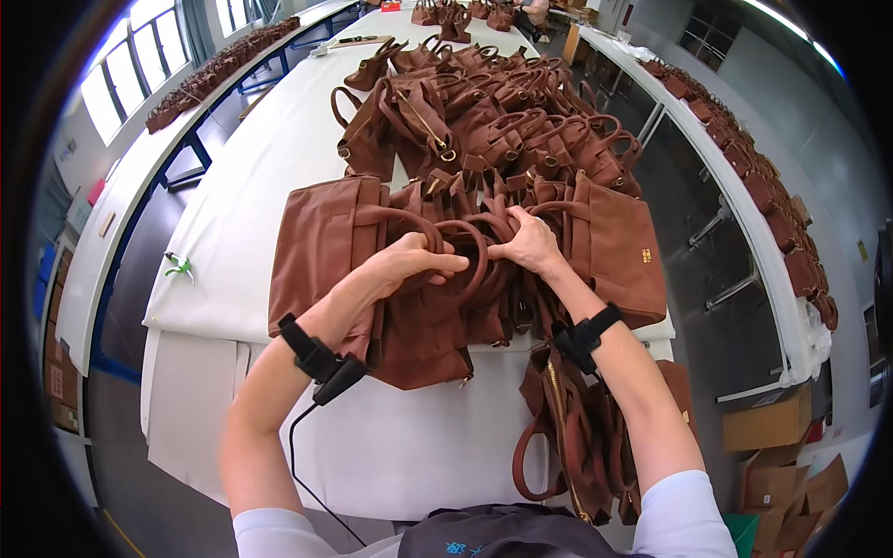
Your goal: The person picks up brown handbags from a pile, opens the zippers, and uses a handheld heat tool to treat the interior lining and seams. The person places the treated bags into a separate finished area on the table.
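Note:
Brown handbags with rolled handles stand packed in a row before me on a white table. My left hand (417, 263) is closed around the handles of the bags on the left of the row, beside a broad upright handbag (323, 237). With thumb and fingers, my right hand (528, 244) grips a handle in the middle of the row. To its right another handbag (625, 244) lies with its wide side up, small gold marks on it. Between my hands several handle loops (473, 244) overlap, so which bag each belongs to is hard to make out.
Beyond the row lies a large heap of brown handbags (502, 112). More bags (567, 437) with gold zips stand close to my right arm. A small green tool (179, 267) is on the table's left. Side tables carry bag rows; cardboard boxes (767, 418) sit at the lower right.

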`<state>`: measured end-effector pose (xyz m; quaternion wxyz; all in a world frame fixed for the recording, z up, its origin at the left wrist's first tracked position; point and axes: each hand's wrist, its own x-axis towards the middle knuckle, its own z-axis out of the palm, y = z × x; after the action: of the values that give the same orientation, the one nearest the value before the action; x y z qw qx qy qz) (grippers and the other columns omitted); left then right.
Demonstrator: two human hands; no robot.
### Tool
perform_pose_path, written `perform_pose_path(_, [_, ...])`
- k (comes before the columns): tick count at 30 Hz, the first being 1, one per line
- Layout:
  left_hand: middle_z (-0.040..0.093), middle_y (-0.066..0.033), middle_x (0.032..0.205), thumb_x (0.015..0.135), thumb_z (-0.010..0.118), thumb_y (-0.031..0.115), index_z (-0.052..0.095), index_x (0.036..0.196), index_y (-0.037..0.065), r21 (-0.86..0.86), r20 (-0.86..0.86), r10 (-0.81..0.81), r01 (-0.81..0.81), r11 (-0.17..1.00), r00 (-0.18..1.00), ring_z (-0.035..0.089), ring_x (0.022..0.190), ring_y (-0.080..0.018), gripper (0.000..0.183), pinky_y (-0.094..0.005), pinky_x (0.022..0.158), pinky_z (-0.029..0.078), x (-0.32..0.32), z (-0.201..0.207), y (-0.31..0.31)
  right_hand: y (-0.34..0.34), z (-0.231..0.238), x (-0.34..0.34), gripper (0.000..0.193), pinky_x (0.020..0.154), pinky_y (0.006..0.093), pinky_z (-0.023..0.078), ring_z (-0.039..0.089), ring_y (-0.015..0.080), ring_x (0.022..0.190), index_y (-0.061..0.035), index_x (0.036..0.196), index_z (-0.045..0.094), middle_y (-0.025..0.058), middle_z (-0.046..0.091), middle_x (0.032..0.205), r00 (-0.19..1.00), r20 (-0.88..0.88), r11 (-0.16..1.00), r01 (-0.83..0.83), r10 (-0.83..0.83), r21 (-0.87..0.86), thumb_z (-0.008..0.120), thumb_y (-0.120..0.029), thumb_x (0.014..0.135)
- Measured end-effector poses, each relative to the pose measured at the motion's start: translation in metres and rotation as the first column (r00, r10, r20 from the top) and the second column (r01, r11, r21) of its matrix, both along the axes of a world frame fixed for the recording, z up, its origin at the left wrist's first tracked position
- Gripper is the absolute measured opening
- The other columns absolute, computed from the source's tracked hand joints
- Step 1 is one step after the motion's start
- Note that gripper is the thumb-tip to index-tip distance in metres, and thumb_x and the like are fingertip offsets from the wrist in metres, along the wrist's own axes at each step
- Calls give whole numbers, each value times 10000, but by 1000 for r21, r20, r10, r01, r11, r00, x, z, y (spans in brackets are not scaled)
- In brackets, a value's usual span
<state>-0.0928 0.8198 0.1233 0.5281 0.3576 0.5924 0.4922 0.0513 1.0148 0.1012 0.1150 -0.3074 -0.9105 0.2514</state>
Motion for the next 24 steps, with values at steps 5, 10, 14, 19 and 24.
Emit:
perform_pose_path(5, [587, -75, 898, 662, 805, 297, 600, 991, -59, 3, -131, 99, -99, 995, 987, 538, 877, -128, 526, -261, 748, 413, 48, -43, 72, 20, -18, 7, 749, 930, 358, 439, 572, 294, 1077, -105, 1237, 557, 162, 608, 1154, 977, -211, 940, -85, 14, -329, 754, -292, 538])
perform_pose_path(10, [603, -92, 915, 673, 768, 126, 604, 931, -34, 178, -30, 179, -171, 969, 983, 566, 841, -138, 346, -265, 729, 447, 73, 1, 42, -2, 8, 10, 736, 937, 395, 437, 563, 344, 1067, -94, 1231, 571, 202, 571, 1167, 954, -299, 985, -45, -6, -165, 739, -288, 542])
perform_pose_path(14, [611, -84, 870, 696, 723, 15, 574, 952, -64, 366, 116, 368, -384, 848, 923, 600, 762, -140, 307, -275, 672, 498, 103, 44, -15, -62, 74, 16, 649, 843, 372, 470, 591, 315, 955, -68, 1152, 620, 203, 602, 1028, 881, -452, 991, -130, 136, 45, 753, -255, 545])
perform_pose_path(19, [581, -111, 1054, 738, 630, -66, 526, 1111, -48, 565, 440, 466, -640, 521, 768, 601, 907, -184, 388, -294, 788, 496, 154, 90, -113, -175, 165, 44, 578, 762, 369, 486, 587, 331, 854, -121, 1121, 640, 203, 574, 908, 694, -532, 873, -351, 485, 338, 750, -231, 565])
perform_pose_path(24, [583, -130, 1085, 808, 556, 71, 523, 1127, -60, 579, 489, 670, -782, 230, 559, 586, 976, -213, 346, -307, 860, 472, 229, 80, -243, -305, 202, 111, 531, 623, 425, 506, 611, 358, 723, -177, 1067, 655, 242, 517, 917, 339, -541, 623, -582, 770, 522, 733, -196, 542])
